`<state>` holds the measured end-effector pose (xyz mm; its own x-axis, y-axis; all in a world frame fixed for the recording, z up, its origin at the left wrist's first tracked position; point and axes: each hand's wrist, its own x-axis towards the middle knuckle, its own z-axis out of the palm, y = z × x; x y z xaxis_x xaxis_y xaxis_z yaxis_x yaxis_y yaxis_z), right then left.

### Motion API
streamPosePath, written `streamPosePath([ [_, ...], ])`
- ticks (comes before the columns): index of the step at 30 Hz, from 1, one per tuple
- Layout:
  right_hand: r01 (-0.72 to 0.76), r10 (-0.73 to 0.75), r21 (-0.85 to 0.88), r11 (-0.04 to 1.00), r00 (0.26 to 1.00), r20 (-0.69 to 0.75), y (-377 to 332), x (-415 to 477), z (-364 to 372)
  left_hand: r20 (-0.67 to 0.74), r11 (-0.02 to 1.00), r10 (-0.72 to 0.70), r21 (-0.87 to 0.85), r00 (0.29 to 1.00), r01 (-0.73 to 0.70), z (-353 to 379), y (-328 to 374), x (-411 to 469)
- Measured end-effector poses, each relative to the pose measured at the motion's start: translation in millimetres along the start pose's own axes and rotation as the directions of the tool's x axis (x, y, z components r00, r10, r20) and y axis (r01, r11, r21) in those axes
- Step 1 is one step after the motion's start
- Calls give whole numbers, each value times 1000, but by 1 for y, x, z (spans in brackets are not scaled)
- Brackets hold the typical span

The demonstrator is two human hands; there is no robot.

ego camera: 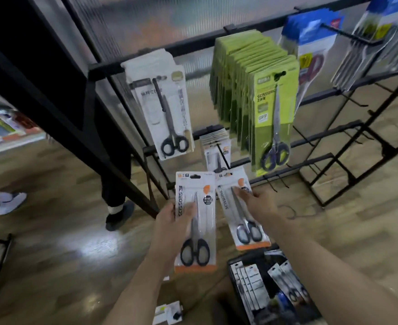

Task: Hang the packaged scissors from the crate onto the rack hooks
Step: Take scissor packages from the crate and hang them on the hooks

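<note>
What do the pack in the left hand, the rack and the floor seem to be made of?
Pack in the left hand: printed card under clear glossy plastic, judging by glare on its front. Rack: black metal bars, matte, probably painted; thin and straight. Floor: glossy wood-look planks that mirror light; real wood or laminate, I cannot tell.

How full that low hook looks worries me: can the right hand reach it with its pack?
Probably yes: the right hand holds its scissors pack just below the hook tip, the hook's front stretch looks bare, and nothing stands between.
</note>
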<state>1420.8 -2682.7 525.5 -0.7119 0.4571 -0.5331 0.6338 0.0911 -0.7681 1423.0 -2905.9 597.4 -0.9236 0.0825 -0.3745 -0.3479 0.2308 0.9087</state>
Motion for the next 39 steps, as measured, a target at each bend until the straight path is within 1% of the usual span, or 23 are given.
streamPosePath([
  [2, 21, -21, -12, 1000, 1000, 10, 4, 4, 4, 31, 1000, -16, -4, 999, 16, -2, -1, 6],
  [8, 11, -5, 154, 988, 999, -38, 24, 9, 7, 42, 999, -45, 20, 998, 45, -12, -9, 19],
  [11, -45, 56, 183, 982, 997, -56, 29, 17, 10, 53, 996, -87, 20, 995, 86, -11, -14, 18],
  [14, -114, 118, 173, 978, 993, -10, 24, 34, 15, 25, 995, -94, 38, 995, 93, -6, -17, 21],
  [16, -174, 164, 195, 965, 984, 66, 17, 54, 23, 28, 995, -90, 48, 996, 89, 1, -16, 23],
  [17, -186, 167, 201, 962, 980, 108, 3, 54, 25, 37, 995, -89, 44, 995, 87, 5, -15, 22],
  [18, -187, 166, 210, 960, 980, 111, -11, 54, 26, 48, 995, -92, 42, 995, 90, 8, -15, 23],
  [19, -141, 126, 221, 965, 989, 83, -20, 55, 27, 55, 995, -97, 34, 994, 95, 12, -15, 23],
  [21, -96, 95, 192, 977, 995, 13, -26, 59, 25, 64, 992, -119, 39, 991, 117, 17, -17, 25],
  [22, -82, 85, 135, 988, 996, -16, -25, 56, 22, 68, 991, -129, 41, 989, 126, 21, -20, 27],
  [23, -35, 36, 59, 998, 999, -22, -18, 54, 18, 66, 990, -138, 37, 988, 136, 25, -21, 28],
  [25, 4, -1, -96, 995, 999, 36, 7, 51, 10, 64, 987, -126, 111, 990, 119, 34, -22, 29],
  [27, -24, 35, -155, 988, 997, 71, 19, 28, -4, 105, 976, -80, 209, 991, 56, 44, -22, 30],
  [29, -66, 75, -142, 988, 996, 57, 27, 5, -17, 149, 960, -31, 281, 988, -12, 53, -20, 32],
  [31, -28, 39, -135, 990, 996, 78, 35, -12, -29, 181, 943, -36, 333, 983, -27, 60, -14, 36],
  [33, -7, 15, -137, 991, 998, 63, 35, -24, -39, 189, 950, -31, 310, 981, -30, 69, -11, 42],
  [36, -15, 15, -2, 1000, 999, 37, 40, -33, -53, 180, 973, -40, 233, 983, -3, 79, -11, 53],
  [39, -16, 16, -6, 1000, 999, 39, 48, -41, -63, 149, 981, -21, 196, 989, -8, 88, -16, 67],
])
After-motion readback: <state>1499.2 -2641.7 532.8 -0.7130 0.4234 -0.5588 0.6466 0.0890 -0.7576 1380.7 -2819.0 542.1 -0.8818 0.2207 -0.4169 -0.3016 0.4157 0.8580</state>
